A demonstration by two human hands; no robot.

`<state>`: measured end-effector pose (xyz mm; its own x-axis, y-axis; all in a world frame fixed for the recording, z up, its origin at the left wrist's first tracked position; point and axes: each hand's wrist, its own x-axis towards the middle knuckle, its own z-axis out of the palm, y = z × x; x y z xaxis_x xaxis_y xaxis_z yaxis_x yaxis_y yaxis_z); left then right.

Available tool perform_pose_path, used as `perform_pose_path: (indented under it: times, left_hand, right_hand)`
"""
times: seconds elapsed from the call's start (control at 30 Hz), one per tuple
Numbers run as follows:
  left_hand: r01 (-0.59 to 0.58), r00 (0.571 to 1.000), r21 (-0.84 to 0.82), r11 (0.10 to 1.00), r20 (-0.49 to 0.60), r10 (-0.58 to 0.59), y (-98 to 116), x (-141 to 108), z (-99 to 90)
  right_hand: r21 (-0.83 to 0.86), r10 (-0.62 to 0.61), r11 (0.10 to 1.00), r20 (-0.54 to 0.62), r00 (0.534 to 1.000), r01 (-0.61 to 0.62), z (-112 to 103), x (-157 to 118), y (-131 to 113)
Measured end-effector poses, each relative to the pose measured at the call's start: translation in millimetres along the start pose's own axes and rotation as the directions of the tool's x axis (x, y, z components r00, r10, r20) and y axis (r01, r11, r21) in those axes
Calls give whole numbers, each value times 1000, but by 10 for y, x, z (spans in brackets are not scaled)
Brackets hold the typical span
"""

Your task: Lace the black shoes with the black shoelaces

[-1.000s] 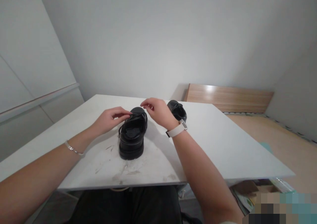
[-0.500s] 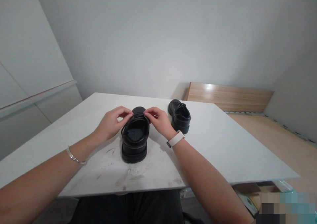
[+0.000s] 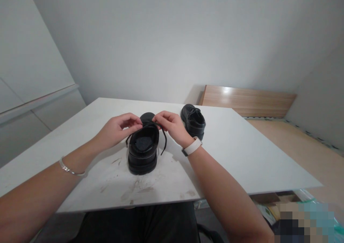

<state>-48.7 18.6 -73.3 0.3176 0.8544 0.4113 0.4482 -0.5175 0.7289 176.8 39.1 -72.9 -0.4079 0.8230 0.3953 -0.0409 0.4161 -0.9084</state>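
A black lace-up shoe (image 3: 142,160) stands upright on the white table, its heel toward me. Both hands are at its laces near the tongue. My left hand (image 3: 122,126), with a silver bangle on the wrist, pinches the lace on the left side. On the right side my right hand (image 3: 170,124), wearing a pale wristband, has thumb and fingers closed on the lace. A loose black shoelace end (image 3: 165,142) hangs down beside the shoe on the right, and another dangles on the left. The fingers partly cover the lacing.
The matching black shoe (image 3: 194,123) stands farther back, just beyond my right wrist. Dark smudges mark the white table (image 3: 236,160) near its front edge. Right of the table are a wooden headboard (image 3: 247,101) and a beige bed surface (image 3: 285,139). A grey wall rises behind.
The loose lace end now hangs out to the right of the shoe, where it was not showing before. Both hands have moved slightly closer together over the lacing. The view has shifted a little.
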Motion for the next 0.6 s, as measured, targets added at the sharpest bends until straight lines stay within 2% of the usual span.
perform_pose_path:
  times: [0.03,0.1,0.2,0.27,0.37,0.43,0.53,0.6]
  left_hand:
    - [18,1000,-30,999,8,-18,0,2,-3]
    - [57,998,-72,996,-17,-59,-6,8,-5]
    - [115,992,-97,989,-33,-119,-23,22,-8]
    - [145,989,-116,983,-11,-147,-39,31,-15]
    - [141,989,-130,981,-35,-146,-69,37,-16]
    - [98,992,-90,991,-68,-104,-81,36,-2]
    - [26,992,36,999,-128,-21,-79,29,35]
    - [21,987,103,994,-162,-4,-71,28,56]
  right_hand:
    - [72,33,997,10,999,-34,-20,11,11]
    - [109,99,989,-22,995,-96,-50,31,60]
    - [31,167,986,-76,983,-166,-60,52,159]
    - [2,175,984,-63,982,-176,-50,59,208]
    - [23,156,988,-54,986,-155,-20,62,232]
    - [-1,143,990,-90,986,-144,10,58,221]
    - [-176,57,980,-192,980,-92,67,48,194]
    - [-275,-8,960,-233,972,-58,100,49,188]
